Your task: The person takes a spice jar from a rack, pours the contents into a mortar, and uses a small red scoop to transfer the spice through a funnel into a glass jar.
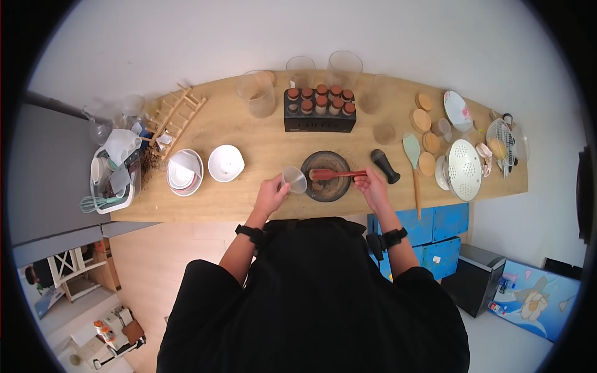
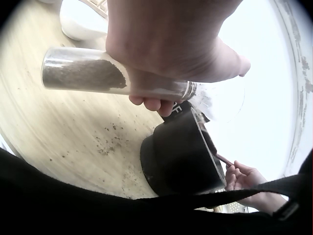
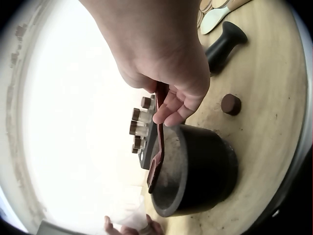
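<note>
My left hand (image 1: 270, 194) grips the glass vial (image 2: 85, 73), funnel (image 1: 295, 179) at its mouth, left of the mortar (image 3: 210, 164); right hand (image 1: 372, 188) pinches the red spatula (image 1: 326, 174) over it. Small scoops should spill least!

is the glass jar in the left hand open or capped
Open: in the left wrist view, the glass jar has no cap on its threaded neck.

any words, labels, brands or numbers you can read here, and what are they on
"OF", apparently, on the rack, in the left wrist view; the rest of that word is hidden there.
Rack front, head view: dark lettering, too blurred to read surely.
Mortar, jar, red tool: none that I can make out.
</note>
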A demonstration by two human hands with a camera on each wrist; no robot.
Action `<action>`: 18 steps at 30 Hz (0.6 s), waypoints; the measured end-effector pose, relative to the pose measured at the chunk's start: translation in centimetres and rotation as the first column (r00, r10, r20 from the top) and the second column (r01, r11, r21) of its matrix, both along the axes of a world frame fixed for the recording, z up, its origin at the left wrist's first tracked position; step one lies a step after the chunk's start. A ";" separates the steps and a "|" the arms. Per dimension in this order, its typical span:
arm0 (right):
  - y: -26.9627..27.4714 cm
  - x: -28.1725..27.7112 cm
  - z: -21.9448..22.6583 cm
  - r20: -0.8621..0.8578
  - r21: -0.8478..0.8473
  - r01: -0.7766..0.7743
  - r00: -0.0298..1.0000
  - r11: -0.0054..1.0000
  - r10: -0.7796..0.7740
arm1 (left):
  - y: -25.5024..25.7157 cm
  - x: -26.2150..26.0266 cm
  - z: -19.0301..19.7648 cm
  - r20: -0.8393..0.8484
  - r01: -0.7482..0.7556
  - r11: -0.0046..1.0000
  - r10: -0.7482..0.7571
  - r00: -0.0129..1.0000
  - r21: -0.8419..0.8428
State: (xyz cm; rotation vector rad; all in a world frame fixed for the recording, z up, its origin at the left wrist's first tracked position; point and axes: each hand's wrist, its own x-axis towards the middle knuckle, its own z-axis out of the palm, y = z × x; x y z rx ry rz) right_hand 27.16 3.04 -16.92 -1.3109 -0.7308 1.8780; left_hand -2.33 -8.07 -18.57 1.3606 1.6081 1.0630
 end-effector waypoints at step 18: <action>-5.2 -4.1 18.4 0.455 0.753 -0.376 0.890 0.540 -0.014 | 2.3 0.4 4.3 0.741 -0.007 1.000 0.021 0.671 -0.023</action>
